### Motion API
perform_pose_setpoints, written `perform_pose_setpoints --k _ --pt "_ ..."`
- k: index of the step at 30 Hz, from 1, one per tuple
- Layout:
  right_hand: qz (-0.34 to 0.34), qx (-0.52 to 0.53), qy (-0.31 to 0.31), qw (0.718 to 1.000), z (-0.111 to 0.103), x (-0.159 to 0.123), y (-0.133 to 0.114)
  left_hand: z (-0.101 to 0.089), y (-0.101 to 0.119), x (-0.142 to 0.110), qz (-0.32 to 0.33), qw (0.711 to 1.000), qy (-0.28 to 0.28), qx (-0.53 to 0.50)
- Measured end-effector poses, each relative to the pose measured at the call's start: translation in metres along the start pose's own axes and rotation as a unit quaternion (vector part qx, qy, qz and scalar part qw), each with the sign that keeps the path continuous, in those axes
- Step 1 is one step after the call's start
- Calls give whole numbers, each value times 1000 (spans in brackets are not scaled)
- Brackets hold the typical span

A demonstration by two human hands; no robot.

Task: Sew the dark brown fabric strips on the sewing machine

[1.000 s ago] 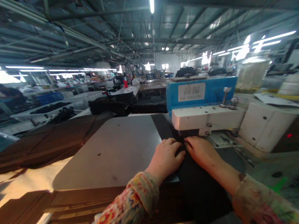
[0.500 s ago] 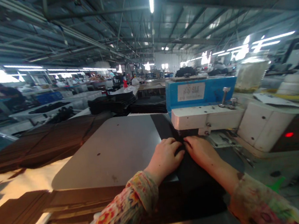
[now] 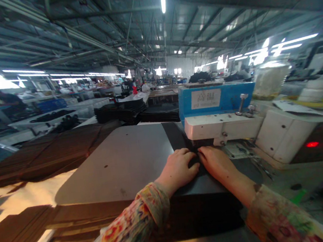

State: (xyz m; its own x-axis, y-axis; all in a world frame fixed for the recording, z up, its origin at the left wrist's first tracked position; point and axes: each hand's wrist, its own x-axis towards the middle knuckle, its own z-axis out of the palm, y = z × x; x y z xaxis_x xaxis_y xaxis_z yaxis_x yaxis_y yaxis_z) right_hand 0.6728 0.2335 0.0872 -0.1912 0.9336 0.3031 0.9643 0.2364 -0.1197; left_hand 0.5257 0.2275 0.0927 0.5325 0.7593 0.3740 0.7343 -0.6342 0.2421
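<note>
A strip of black fabric (image 3: 175,135) runs along the right side of a smooth grey metal plate (image 3: 113,163), beside the sewing machine's white head (image 3: 224,125). My left hand (image 3: 182,168) rests at the plate's right edge, its fingers curled and closed on the fabric. Close by, my right hand (image 3: 216,163) pinches the same fabric just below the machine head. The fingertips of both hands nearly meet, and the dark cloth between them is hard to make out. The needle area is hidden.
Brown folded fabric (image 3: 43,150) lies left of the plate, with more stacks below it. Black fabric piles (image 3: 121,111) stand behind. A blue panel (image 3: 218,97) rises over the machine head. A jar (image 3: 272,78) and white thread cones (image 3: 315,91) stand at the right.
The fabric's near end, which hung down past the plate's front edge, has moved forward toward my hands, uncovering that edge. Both hands keep nearly the same place.
</note>
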Motion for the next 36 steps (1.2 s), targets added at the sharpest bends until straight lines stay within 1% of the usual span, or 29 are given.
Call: perform_pose_setpoints --k 7,11,15,20,24,27,30,33,36 --pt "-12 -17 0 1000 -2 1 0 0 -6 9 -6 1000 -7 -9" --pt "-12 -24 6 1000 -2 1 -1 0 -12 15 -3 1000 -18 3" --pt "-7 -22 9 1000 -2 2 -2 3 -19 22 -10 1000 -13 19" --pt "-1 -2 9 1000 0 4 0 9 -33 34 -28 998 -18 49" --pt "-12 36 9 999 1 -2 3 9 -51 42 -64 993 -30 94" --pt "-37 98 17 994 0 -17 3 4 -66 44 -84 989 -32 116" --pt "-52 157 35 986 -2 -33 3 -4 -75 42 -84 985 -38 142" --pt "-55 191 47 979 -3 -42 2 -15 -73 39 -61 983 -51 163" --pt "-56 201 52 977 -3 -44 2 -25 -62 38 -29 976 -81 198"
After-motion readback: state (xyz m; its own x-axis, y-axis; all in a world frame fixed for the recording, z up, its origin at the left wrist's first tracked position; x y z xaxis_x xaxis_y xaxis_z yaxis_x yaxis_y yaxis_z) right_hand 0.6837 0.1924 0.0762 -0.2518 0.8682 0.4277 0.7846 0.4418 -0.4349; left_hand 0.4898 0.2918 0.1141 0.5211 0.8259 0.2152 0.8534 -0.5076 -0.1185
